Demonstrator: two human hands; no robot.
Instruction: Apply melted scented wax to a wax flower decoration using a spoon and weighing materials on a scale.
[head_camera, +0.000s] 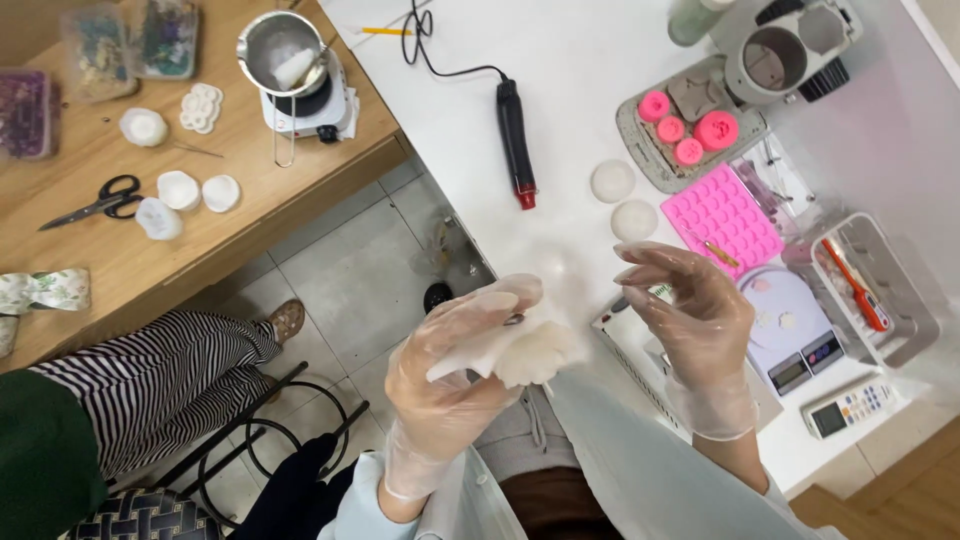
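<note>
My left hand (455, 370), in a clear glove, grips a white ruffled flower-shaped piece (535, 352) in front of my chest. Something small and dark shows between my left fingers and the piece. My right hand (692, 320), also gloved, hovers just right of it with fingers spread and nothing in it. Both hands are above the near edge of the white table (580, 80).
Two white round discs (623, 200), a black heat tool (515, 140), a pink silicone mould (735, 215), pink flower shapes on a grey tray (640, 150), a small scale (790, 330) and a remote (850, 405) lie on the white table. A person in striped trousers (150, 385) sits at a wooden table (100, 250) with scissors (95, 203) and a hotplate pot (290, 60).
</note>
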